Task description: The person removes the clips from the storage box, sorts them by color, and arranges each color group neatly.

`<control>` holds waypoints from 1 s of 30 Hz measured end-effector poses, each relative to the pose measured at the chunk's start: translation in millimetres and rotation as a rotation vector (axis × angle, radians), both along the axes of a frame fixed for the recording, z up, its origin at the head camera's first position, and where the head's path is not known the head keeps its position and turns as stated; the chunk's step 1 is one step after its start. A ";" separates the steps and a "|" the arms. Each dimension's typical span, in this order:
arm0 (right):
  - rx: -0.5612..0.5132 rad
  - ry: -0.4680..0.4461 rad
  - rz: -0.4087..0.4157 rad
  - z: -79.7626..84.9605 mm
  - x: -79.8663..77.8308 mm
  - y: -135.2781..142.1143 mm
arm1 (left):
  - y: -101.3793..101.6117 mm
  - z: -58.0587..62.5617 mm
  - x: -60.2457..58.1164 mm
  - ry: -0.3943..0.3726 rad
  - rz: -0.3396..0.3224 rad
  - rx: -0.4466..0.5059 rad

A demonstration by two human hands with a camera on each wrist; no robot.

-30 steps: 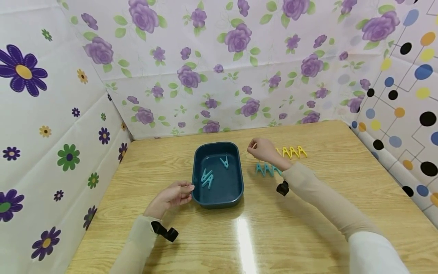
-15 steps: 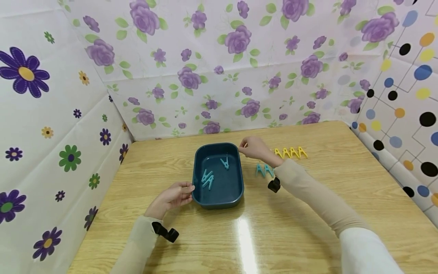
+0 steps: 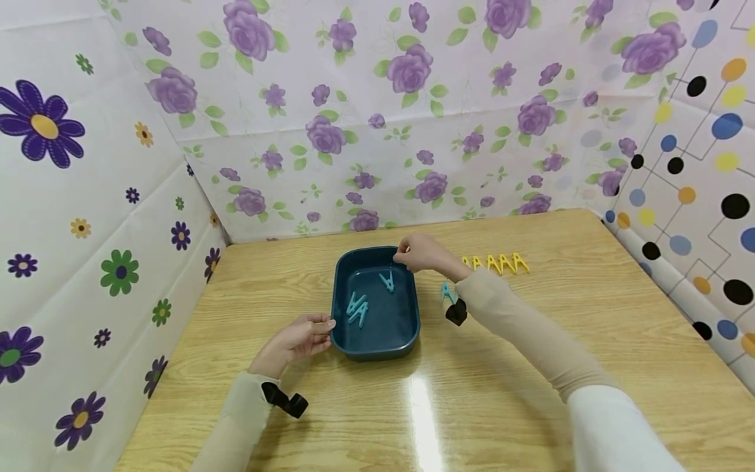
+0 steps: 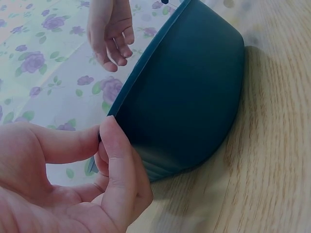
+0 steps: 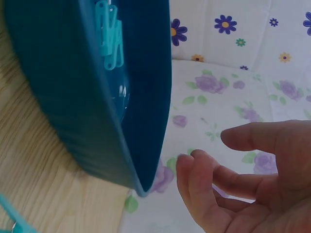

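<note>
A dark teal plastic tray [image 3: 377, 354] stands on the table. My left hand [image 3: 297, 338] pinches its left rim between thumb and fingers, seen close in the left wrist view. Inside lie teal clothespins: one [image 3: 387, 282] toward the back and an overlapping pair [image 3: 357, 309] to the left. Above the back right corner of the tray hovers my right hand [image 3: 426, 254]. The right wrist view shows a gap between its thumb and bent fingers, with nothing visible there. A teal clothespin [image 3: 447, 292] stands on the table under the right forearm.
Several yellow clothespins [image 3: 503, 263] stand in a row right of the tray, partly behind the right arm. The wooden table [image 3: 472, 406] meets a flowered cloth [image 3: 377, 118] at the back. Patterned cloths also hang at both sides.
My right hand has moved left from beside the tray to over its back right corner. Its forearm now covers some teal clothespins seen earlier. The left hand stays at the rim.
</note>
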State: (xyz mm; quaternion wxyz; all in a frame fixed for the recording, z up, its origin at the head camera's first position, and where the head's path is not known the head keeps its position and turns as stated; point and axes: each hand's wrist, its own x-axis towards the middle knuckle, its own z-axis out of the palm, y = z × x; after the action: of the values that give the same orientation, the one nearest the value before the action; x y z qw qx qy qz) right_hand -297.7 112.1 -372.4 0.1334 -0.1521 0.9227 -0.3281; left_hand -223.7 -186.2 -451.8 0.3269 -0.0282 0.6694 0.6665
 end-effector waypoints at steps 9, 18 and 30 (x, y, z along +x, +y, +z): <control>0.005 -0.040 0.058 -2.0 -12.4 -17.9 | 0.2 -0.1 -0.3 0.001 -0.001 -0.004; 0.088 -0.097 0.101 -3.3 -21.7 -33.8 | -0.5 -0.1 0.2 0.001 -0.004 -0.005; 0.183 -0.194 0.024 -13.1 -44.9 -46.3 | -0.7 -2.5 -1.3 0.000 0.002 -0.009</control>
State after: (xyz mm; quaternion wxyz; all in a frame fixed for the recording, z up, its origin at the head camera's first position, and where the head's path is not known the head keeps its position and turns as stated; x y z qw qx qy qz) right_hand -342.7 65.8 -385.5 0.2393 -0.1177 0.9297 -0.2539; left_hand -225.0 -186.9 -454.3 0.3263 -0.0303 0.6723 0.6638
